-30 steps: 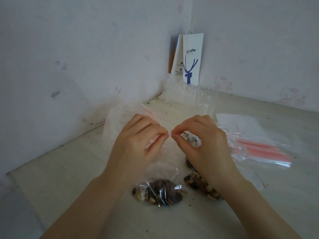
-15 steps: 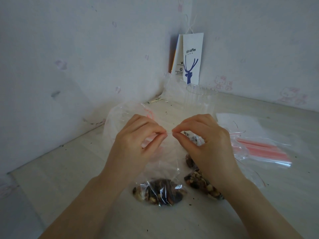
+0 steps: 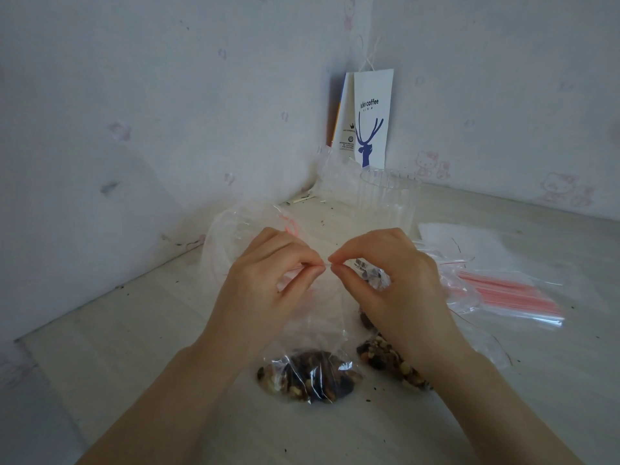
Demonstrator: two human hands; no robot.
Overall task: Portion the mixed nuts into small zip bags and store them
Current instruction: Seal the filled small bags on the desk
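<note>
A small clear zip bag [image 3: 310, 374] stands on the table with a dark heap of mixed nuts in its bottom. My left hand [image 3: 268, 286] and my right hand [image 3: 396, 280] pinch its top edge between thumb and forefinger, fingertips almost touching at the middle. A second lot of mixed nuts in clear plastic [image 3: 389, 364] lies just right of it, partly hidden under my right wrist. A small packet with a barcode [image 3: 370, 273] shows behind my right hand's fingers.
A pile of unused zip bags with pink strips [image 3: 510, 293] lies to the right. A clear ribbed plastic cup [image 3: 389, 199] stands behind my hands, a coffee paper bag [image 3: 369, 119] in the wall corner. A large crumpled clear bag [image 3: 231, 236] sits at left. Crumbs dot the table.
Both hands have stayed at the bag's top edge, shifting only slightly upward; the pinching fingertips remain together at the middle.
</note>
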